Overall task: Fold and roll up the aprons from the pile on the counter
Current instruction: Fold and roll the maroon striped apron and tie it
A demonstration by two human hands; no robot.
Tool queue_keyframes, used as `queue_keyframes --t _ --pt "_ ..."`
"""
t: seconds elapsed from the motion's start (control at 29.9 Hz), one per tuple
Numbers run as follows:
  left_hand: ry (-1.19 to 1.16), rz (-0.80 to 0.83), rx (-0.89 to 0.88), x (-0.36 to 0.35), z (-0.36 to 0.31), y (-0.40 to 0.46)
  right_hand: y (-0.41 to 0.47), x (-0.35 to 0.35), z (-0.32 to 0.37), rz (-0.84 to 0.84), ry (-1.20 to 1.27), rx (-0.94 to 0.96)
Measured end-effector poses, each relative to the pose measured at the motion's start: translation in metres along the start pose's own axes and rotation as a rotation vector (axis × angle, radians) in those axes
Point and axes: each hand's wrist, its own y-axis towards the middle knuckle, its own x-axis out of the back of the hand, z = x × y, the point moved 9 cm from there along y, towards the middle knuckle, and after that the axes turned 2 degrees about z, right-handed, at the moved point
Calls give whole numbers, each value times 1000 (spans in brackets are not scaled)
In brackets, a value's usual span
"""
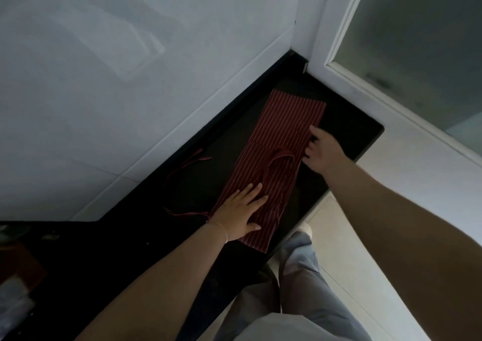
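- Your left hand lies flat, fingers straight and together, pressing the apron at frame centre.
- Your right hand curls fingertips onto its right edge.
- Loose ties trail left on the dark counter; roll now and they could snag.
- The near end overhangs; it might slide.

No readable text, label, brand, number or sign is showing anywhere in this view.
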Motion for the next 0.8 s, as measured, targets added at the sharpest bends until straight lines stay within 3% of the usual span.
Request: queue_keyframes --t 0.17,0.23,0.37,0.47,0.54,0.6,0.67,0.7,0.74,0.8 --pt "2 8 -44 -2 6 -5 15 -9 19 15 -110 -99" --pt "9 11 -54 1 6 -3 15 -9 30 -13 -247 -56" --pt "17 -43 -39 13 7 6 -25 -41 62 21 -655 371" --pt "-98 -275 -51 34 4 -1 -75 -60 36 76 -1147 677" --pt "-336 -580 123 55 23 -23 -101 -71 -7 245 -1454 934" --pt "-894 -770 495 49 63 -52 -105 -63 -64 483 -1671 1012" --pt "-1568 -688 753 15 81 -61 -100 -47 -108 607 -1830 1006" --pt "-1809 -600 790 0 83 -59 -98 -41 -123 642 -1897 994" --pt "-1953 -522 787 -9 86 -60 -96 -35 -135 653 -1949 988" --pt "-1989 -402 739 -16 90 -60 -94 -27 -147 660 -2017 963"
